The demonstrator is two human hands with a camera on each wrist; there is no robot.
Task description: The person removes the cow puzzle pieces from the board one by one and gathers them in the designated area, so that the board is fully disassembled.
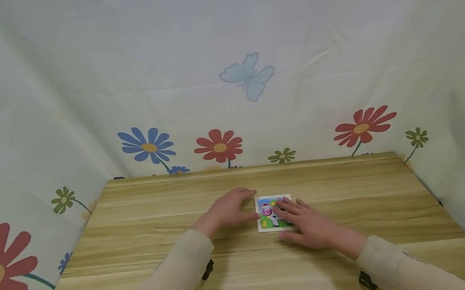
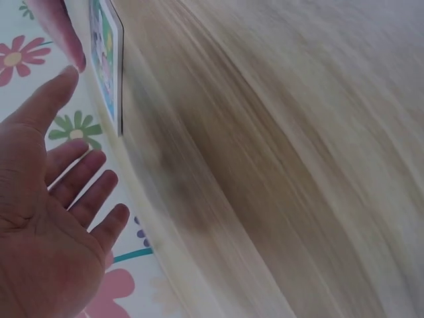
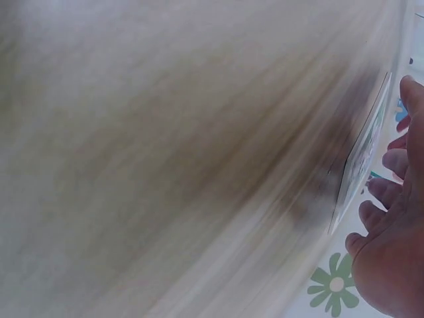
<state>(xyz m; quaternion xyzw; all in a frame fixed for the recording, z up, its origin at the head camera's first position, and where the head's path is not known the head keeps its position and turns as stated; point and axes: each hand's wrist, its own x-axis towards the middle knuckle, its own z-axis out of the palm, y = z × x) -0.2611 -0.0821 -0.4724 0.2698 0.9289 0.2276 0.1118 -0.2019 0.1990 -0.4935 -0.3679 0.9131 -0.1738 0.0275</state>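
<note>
A small square cow picture puzzle (image 1: 270, 226) with a pale border lies flat on the wooden table, showing a cartoon cow on green and blue. My right hand (image 1: 309, 226) is spread over its right part, hiding some of the cow. At the puzzle's left edge is my left hand (image 1: 231, 210), thumb and fingers apart, nothing between them. In the left wrist view the left hand (image 2: 53, 218) has its palm showing and its fingers loosely extended beside the board. The right wrist view shows the right hand (image 3: 391, 218) close above the puzzle (image 3: 361, 162), fingers slightly bent.
The wooden table (image 1: 157, 200) reaches back to a white cloth wall (image 1: 187, 41) printed with flowers and a butterfly. Similar cloth hangs along both sides. Each sleeved wrist carries a black strap piece (image 1: 367, 281).
</note>
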